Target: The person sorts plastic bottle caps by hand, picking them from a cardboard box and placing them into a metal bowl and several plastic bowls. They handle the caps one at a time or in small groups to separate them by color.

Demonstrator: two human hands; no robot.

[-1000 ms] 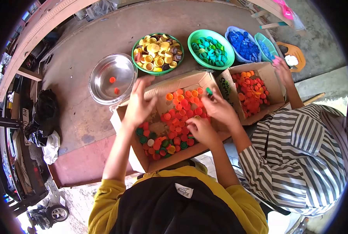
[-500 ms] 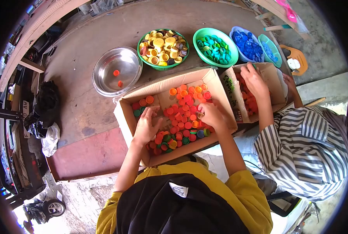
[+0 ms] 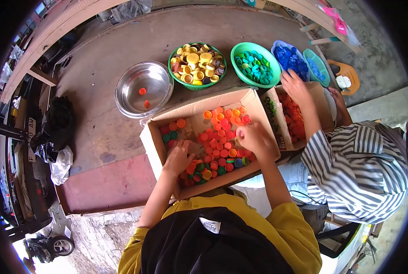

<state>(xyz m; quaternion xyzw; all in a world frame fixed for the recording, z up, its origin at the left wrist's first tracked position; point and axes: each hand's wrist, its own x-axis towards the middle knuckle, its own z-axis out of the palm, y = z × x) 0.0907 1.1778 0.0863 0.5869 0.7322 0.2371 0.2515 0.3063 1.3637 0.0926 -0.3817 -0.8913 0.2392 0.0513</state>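
A cardboard box [image 3: 167,121] in front of me holds many plastic bottle caps [image 3: 222,140], mostly red and orange, with some green ones and a blue one. Inside its left half, my left hand [image 3: 179,157] rests with bent, parted fingers beside the caps, gripping nothing that I can see. Over the right side of the pile is my right hand [image 3: 252,138], blurred by motion, its fingers pinched around what looks like a yellowish bottle cap. A few red and green caps [image 3: 169,132] lie apart in the box's upper left corner.
Behind the box stand a steel bowl [image 3: 121,93] with two red caps, a basin of yellow caps [image 3: 197,64], one of green caps [image 3: 254,66] and containers of blue caps [image 3: 289,59]. At right, a person in a striped shirt [image 3: 359,169] reaches over a smaller box [image 3: 322,105].
My left hand has moved lower and closer to the caps, its fingers more bent. My right hand has shifted slightly away from the pile. The co-worker's hand has moved a little. The view has shifted slightly.
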